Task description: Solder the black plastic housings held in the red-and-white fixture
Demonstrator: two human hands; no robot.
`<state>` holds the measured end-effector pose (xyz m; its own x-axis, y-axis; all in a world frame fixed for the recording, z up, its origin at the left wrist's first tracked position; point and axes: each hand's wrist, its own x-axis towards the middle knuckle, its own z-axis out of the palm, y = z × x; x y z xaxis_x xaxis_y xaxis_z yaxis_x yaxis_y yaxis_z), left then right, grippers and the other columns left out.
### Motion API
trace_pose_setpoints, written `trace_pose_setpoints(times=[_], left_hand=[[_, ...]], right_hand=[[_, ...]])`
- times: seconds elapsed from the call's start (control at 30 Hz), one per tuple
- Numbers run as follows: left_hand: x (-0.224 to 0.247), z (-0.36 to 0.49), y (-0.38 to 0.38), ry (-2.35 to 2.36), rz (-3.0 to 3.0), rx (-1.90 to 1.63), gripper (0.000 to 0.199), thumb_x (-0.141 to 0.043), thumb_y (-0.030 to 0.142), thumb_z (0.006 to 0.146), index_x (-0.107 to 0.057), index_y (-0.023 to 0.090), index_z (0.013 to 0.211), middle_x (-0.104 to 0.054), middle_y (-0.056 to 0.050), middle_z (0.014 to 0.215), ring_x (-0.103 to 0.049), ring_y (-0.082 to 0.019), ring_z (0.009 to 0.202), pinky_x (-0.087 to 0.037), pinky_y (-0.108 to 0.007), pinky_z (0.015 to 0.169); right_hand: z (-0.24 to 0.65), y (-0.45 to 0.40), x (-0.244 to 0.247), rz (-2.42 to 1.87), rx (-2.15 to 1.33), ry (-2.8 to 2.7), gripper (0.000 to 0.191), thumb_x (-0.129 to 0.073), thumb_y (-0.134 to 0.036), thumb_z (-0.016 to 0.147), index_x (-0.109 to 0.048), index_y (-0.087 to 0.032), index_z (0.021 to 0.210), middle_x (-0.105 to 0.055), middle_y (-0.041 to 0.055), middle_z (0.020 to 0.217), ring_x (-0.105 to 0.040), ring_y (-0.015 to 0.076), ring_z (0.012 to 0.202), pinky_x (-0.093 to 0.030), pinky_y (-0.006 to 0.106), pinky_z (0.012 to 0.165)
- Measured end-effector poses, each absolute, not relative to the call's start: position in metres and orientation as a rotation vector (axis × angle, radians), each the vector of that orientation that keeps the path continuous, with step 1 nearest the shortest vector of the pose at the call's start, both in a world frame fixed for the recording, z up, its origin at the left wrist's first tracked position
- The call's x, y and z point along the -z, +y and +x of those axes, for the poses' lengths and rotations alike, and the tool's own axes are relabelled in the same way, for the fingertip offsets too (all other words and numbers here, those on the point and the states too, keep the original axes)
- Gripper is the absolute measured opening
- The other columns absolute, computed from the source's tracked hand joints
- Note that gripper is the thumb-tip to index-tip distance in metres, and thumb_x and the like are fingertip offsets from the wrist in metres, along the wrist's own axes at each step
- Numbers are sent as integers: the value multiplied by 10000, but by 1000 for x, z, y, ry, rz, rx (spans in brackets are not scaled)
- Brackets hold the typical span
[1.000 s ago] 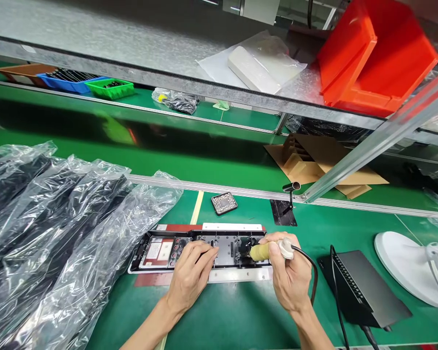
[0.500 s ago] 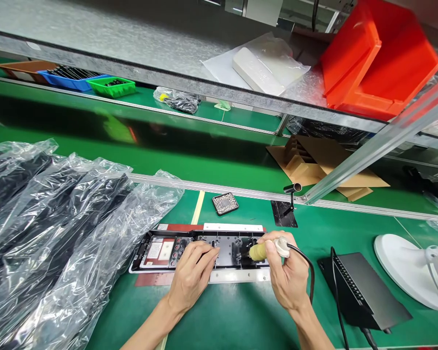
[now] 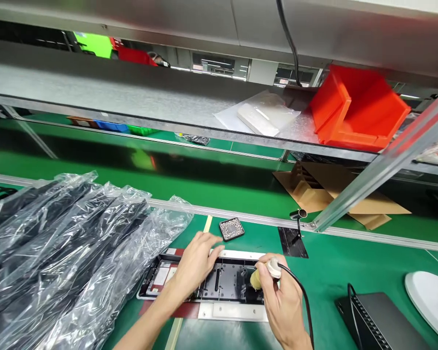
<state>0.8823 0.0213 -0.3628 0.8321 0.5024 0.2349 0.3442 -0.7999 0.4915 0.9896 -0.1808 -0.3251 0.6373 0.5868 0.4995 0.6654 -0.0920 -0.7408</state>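
My left hand [image 3: 199,260] reaches over the far edge of a long black plastic housing [image 3: 224,279], its fingertips close to a small dark tray [image 3: 231,229] of tiny metal parts. Its thumb and fingers are apart, with nothing seen in them. My right hand [image 3: 282,296] is closed around a corded tool with a yellow grip [image 3: 255,280] and a white cap, tilted over the housing's right end. My fingers and the grip hide its tip. Underneath, the housing rests on a reddish-brown base with white bars [image 3: 233,312].
Plastic-wrapped dark parts [image 3: 83,262] cover the left of the green bench. A small stand [image 3: 295,240] and a black box [image 3: 383,318] are to the right. An orange-red bin [image 3: 361,112] sits on the shelf above, and a slanted metal post [image 3: 368,180] rises at the right.
My left hand has lifted off the middle of the housing and moved away from me toward the small tray. My right hand keeps the tool over the housing's right end. The view has tilted up.
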Motion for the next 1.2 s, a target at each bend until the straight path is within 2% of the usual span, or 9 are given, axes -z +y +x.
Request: trace_pose_setpoints(times=[0.07,0.17,0.3,0.53,0.8,0.87,1.0,1.1,1.2], left_hand=[[357,906,42,668,2615,-411,269,-513,297,1021,-706,189,1173,-727,-99,1145,-618,-270,1105,-503,-432,983],[365,941,67,675,2649,-304,211,-540,229,1000,-732,158,1056,-744,-107,1046,-657,-256,1073,-522,-421,963],[386,968,83,673,2706,-176,190,-616,313,983,-692,139,995,-720,-54,1006,-686,-195,981,-566,-416,907],[403,977,82,663,2803,-144,233,-629,363,974,-678,147,1045,-700,-67,1096,-666,-209,1050,-549,-453,965],[397,984,76,656,2759,-182,227,-641,366,965,-681,143,988,-704,-65,1065,-663,-210,1051,-542,-450,965],[390,980,71,669,2695,-218,206,-643,341,960,-678,140,929,-711,-50,978,-675,-194,978,-550,-424,924],[374,956,49,645,2510,-283,124,-573,182,929,-676,148,869,-702,-11,739,-671,-159,713,-528,-290,708],[367,931,26,522,2399,-331,155,-543,137,900,-694,163,927,-739,-11,802,-681,-141,722,-499,-234,666],[366,913,5,372,2367,-364,154,-564,160,920,-715,186,937,-749,-7,869,-678,-139,783,-497,-235,729]], right_hand=[[989,-180,331,-1749,79,-1022,118,-519,-289,1009,-584,-232,929,-613,-11,825,-562,104,670,-469,230,666],[990,-182,340,-1748,19,-1001,116,-514,-296,1012,-570,-236,929,-592,-15,811,-529,109,654,-462,242,671],[994,-183,347,-1736,14,-978,111,-512,-293,1010,-572,-232,939,-590,-7,813,-524,118,660,-464,252,681],[995,-185,354,-1670,20,-990,50,-527,-240,990,-568,-233,962,-618,18,896,-567,127,697,-487,254,677],[993,-187,350,-1671,93,-1016,60,-536,-215,985,-574,-241,947,-641,14,868,-639,142,811,-479,239,649],[992,-189,348,-1674,98,-1017,56,-535,-219,989,-581,-240,963,-657,19,881,-654,147,846,-492,243,672],[992,-190,340,-1695,137,-1026,92,-527,-221,997,-601,-231,943,-668,17,851,-664,146,848,-512,244,716],[991,-189,332,-1728,213,-1042,128,-524,-228,1001,-614,-225,909,-662,6,811,-656,136,782,-510,249,730],[991,-188,327,-1741,283,-1062,153,-519,-240,1006,-616,-221,889,-650,-8,787,-635,121,700,-492,257,709]])
